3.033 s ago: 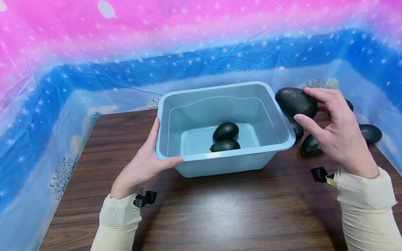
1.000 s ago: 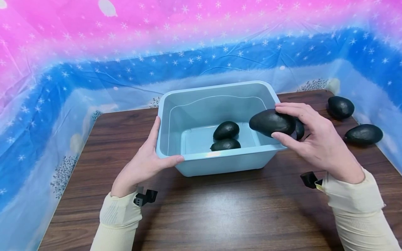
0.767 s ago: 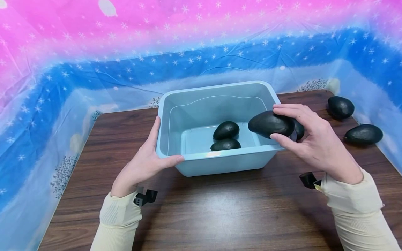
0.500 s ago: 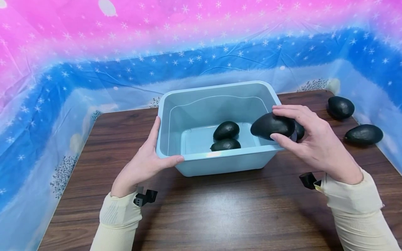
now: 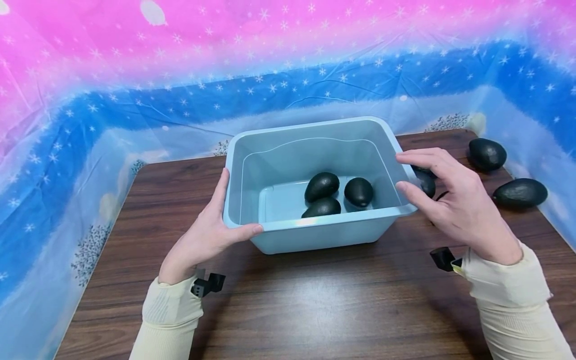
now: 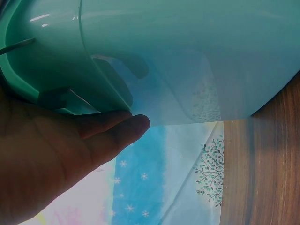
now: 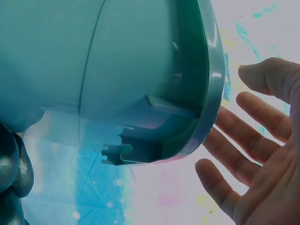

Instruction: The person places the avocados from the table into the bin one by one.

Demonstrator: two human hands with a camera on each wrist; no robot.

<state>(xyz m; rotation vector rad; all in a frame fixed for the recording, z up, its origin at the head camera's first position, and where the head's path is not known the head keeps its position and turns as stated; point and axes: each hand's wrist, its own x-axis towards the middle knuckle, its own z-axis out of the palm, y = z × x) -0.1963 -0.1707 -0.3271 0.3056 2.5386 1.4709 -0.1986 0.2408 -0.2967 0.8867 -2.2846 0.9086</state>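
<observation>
A light blue plastic tub stands on the table. Three dark avocados lie in it: one at the back, one in front of it and one to the right. My left hand holds the tub's front left corner, thumb on the front rim and fingers against the outer left wall; the left wrist view shows those fingers fairly straight. Above the right rim my right hand is spread with nothing between thumb and fingers. Beyond it, outside the tub, avocados are partly hidden.
Two more avocados lie at the right, one farther back and one nearer, close to the edge of the wooden table. A snowflake-patterned cloth hangs around the back and sides.
My right hand has brought an avocado from the right over the tub and let go of it. It now lies inside, beside the other two. The left hand keeps its place.
</observation>
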